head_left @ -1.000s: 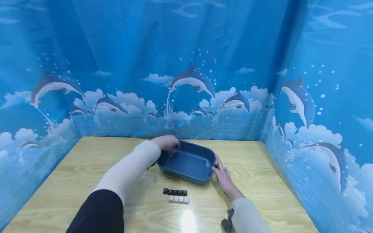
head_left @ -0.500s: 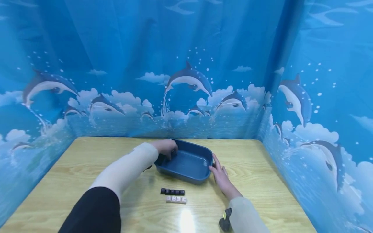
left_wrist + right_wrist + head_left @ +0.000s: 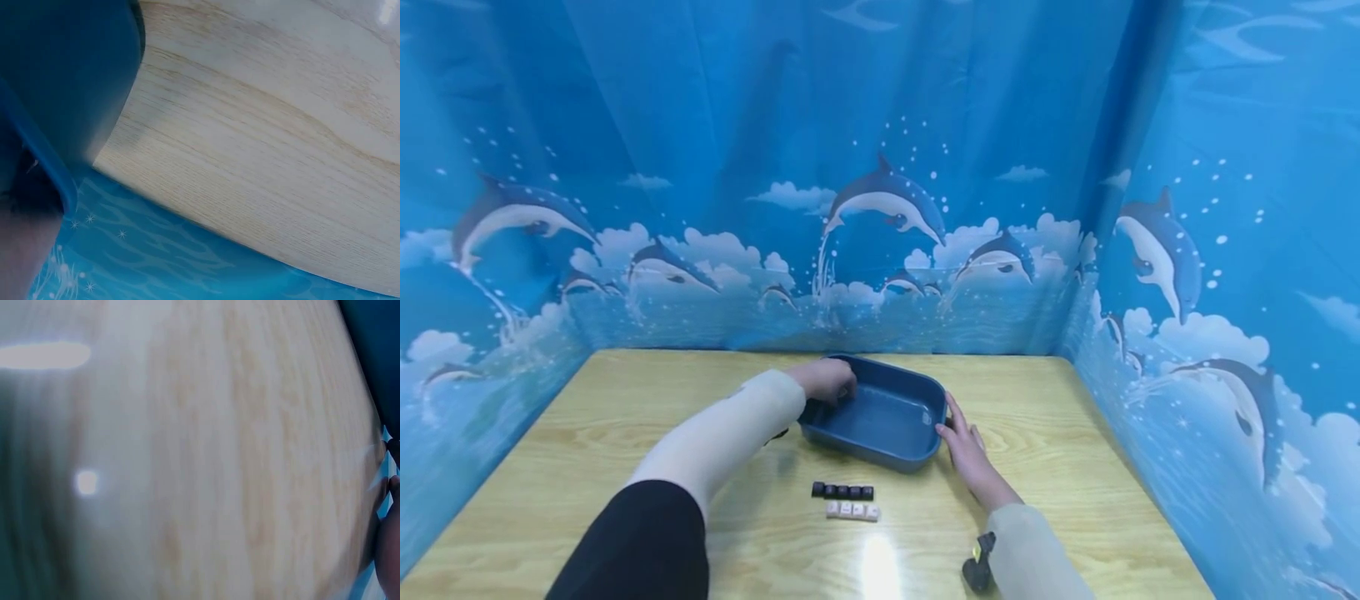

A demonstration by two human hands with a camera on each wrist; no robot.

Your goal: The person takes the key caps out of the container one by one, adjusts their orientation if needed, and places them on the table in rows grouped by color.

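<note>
A deep blue rectangular baking dish (image 3: 868,454) stands at a slant on the wooden table. My left hand (image 3: 829,380) reaches over its left end, with bent fingers down inside; I cannot tell whether they hold anything. The dish wall (image 3: 75,81) fills the upper left of the left wrist view, and its rim hides the fingertips. At the dish's right end, my right hand (image 3: 967,450) holds the handle area between thumb and fingers. Only a bit of that hand (image 3: 389,556) shows at the right edge of the right wrist view.
In front of the dish lie a row of black keycaps (image 3: 843,491) and, nearer, a row of white keycaps (image 3: 852,510). A dolphin-print curtain (image 3: 880,317) borders the table (image 3: 1022,467) at the back and sides. A black wrist device (image 3: 977,571) sits by the right sleeve.
The left hand has sunk slightly deeper into the dish, its fingers more bent. The right hand stays at the dish's right end. The whole view has shifted a little.
</note>
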